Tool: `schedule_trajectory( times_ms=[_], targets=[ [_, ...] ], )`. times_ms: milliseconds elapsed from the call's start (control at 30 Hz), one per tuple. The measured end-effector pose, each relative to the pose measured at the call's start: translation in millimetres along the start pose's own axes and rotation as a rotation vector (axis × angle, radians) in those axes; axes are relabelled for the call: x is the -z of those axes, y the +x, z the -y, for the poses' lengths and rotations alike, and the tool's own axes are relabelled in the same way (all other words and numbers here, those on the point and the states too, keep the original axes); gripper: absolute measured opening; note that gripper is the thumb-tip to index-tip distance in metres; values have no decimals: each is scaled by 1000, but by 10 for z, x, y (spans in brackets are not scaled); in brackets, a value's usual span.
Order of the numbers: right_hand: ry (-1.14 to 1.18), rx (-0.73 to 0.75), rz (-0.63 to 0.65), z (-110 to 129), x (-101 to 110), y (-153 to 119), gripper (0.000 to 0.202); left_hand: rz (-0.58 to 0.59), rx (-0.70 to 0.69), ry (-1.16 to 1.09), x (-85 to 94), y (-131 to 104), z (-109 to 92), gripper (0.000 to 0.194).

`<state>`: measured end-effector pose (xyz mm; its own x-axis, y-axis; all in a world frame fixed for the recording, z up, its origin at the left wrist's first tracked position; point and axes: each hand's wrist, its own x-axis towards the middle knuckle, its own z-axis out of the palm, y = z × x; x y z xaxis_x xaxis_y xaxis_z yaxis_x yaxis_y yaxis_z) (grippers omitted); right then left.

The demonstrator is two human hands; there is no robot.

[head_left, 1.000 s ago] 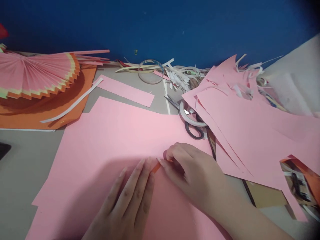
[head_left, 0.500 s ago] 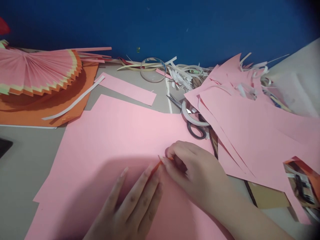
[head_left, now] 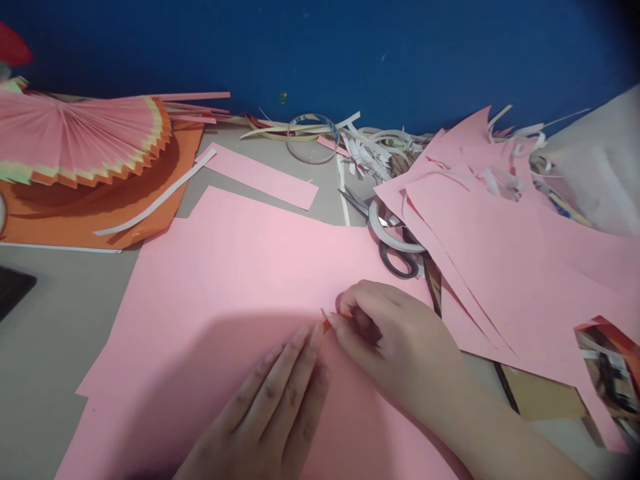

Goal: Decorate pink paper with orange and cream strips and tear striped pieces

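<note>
My left hand (head_left: 273, 400) lies flat on the large pink paper (head_left: 240, 260), its fingers stretched out and close together. Just beyond its fingertips shows a small orange strip of paper (head_left: 327, 325), partly hidden under the fingers. My right hand (head_left: 395, 333) is curled, thumb and fingers pinching the far end of that strip. A pale tip, which I cannot make out clearly, sticks up beside the right thumb. Past the right hand lie scissors (head_left: 399, 260) with dark handles, partly under a white tape roll (head_left: 393, 239).
A pleated pink paper fan (head_left: 95, 137) rests on orange paper (head_left: 165, 193) at the left. Pink sheets (head_left: 510, 267) with cut edges pile up on the right. A clear tape ring (head_left: 313, 157) and paper scraps (head_left: 370, 153) line the blue wall (head_left: 320, 60). A dark object (head_left: 15, 290) sits far left.
The left hand's fingers have drawn together and cover more of the orange strip. The right hand keeps its pinch. The whole view has shifted slightly.
</note>
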<state>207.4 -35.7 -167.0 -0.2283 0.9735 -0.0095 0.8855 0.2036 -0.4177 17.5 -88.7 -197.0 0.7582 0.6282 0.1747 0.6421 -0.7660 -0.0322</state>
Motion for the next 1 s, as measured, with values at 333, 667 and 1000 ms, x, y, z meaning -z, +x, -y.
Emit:
schedule_trajectory(
  times_ms=[333, 667, 1000],
  targets=[
    [-94, 45, -65, 39, -2, -1, 10, 13, -30, 31, 56, 12, 20, 47],
    [-65, -33, -108, 56, -24, 9, 7, 26, -23, 5, 71, 15, 21, 48],
    [-62, -44, -55, 29, 7, 28, 14, 17, -32, 57, 51, 9, 19, 51]
  ],
)
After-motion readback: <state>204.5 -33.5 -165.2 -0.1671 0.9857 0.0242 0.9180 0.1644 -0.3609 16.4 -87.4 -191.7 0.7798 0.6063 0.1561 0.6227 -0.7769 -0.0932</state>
